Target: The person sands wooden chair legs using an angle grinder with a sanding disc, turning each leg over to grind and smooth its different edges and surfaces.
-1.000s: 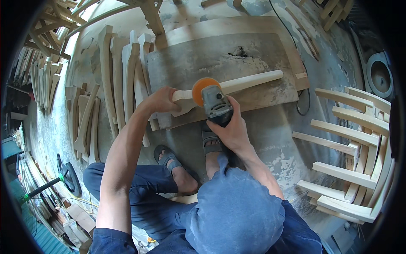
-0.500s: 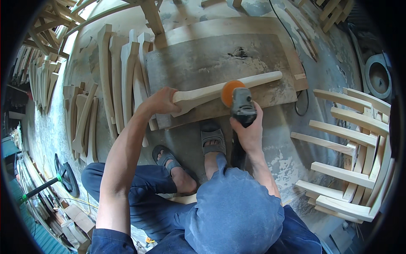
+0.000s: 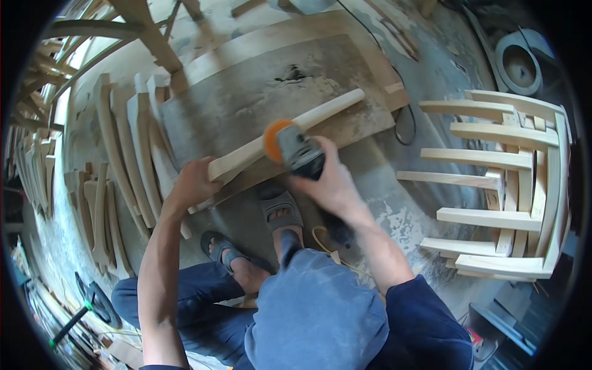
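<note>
A long pale wooden piece (image 3: 333, 106), wider at its near left end, lies slantwise over a low worn board. My left hand (image 3: 196, 182) is closed round that wider end. In my right hand (image 3: 330, 185) is an angle grinder (image 3: 300, 153), gripped by its body. Its orange disc (image 3: 275, 139) rests at the near edge of the wood, around mid-length; whether it spins cannot be made out. The grinder's rear end, below my right hand, is blurred.
Several similar wooden pieces (image 3: 140, 142) lie left of the worn board (image 3: 246, 86). A slatted wooden frame (image 3: 524, 203) stands at the right. Beyond the board runs a dark cable (image 3: 404, 80). My sandalled feet (image 3: 280, 209) are close to the board's near edge.
The whole view has shifted and turned, so the board sits further left. My right hand has drawn the grinder along the wood toward my left hand, which keeps its hold.
</note>
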Tool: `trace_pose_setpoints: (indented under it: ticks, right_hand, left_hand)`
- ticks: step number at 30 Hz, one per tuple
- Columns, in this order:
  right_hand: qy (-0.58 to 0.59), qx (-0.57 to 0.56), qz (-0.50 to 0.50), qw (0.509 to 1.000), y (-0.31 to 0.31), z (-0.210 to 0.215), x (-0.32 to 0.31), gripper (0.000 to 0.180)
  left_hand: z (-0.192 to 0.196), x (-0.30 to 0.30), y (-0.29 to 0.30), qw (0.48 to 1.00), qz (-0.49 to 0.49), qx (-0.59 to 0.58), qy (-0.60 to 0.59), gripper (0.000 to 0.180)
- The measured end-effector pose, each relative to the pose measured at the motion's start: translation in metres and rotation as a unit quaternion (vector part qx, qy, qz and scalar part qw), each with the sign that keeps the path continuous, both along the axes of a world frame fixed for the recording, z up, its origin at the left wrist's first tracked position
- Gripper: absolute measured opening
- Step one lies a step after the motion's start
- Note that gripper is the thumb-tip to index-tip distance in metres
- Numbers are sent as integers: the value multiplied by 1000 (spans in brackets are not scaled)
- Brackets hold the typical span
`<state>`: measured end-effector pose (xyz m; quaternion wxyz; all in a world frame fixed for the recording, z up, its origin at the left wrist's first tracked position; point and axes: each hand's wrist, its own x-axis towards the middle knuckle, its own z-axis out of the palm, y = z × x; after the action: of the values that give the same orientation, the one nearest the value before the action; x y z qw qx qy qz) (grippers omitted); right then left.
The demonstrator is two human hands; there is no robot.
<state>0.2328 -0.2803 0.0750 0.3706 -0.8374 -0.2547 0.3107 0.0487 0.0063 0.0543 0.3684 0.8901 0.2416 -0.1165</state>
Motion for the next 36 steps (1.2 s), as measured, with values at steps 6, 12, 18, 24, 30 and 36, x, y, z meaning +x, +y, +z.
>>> trace_pose_setpoints:
  ticks: [6, 12, 18, 24, 30, 36]
  right_hand:
    - [17, 66, -216, 974, -47, -23, 148, 52]
    - [-103, 20, -127, 986, -21, -24, 82, 89]
    - [55, -5, 45, 997, -1, -15, 20, 90]
    - [28, 46, -231, 971, -46, -11, 132, 76]
    - [-79, 51, -155, 983, -20, -34, 96, 91]
    - [-11, 46, 27, 999, 29, -32, -3, 90]
  left_hand:
    - [-5, -3, 0, 1000, 3, 24, -3, 43]
    - [-10, 6, 26, 997, 17, -75, 27, 49]
    - [-15, 5, 34, 987, 55, -147, 25, 55]
    - [-22, 0, 36, 994, 36, -102, 15, 51]
    - [-24, 13, 59, 983, 33, -174, 45, 58]
    - [-22, 26, 76, 941, 102, -284, 155, 70]
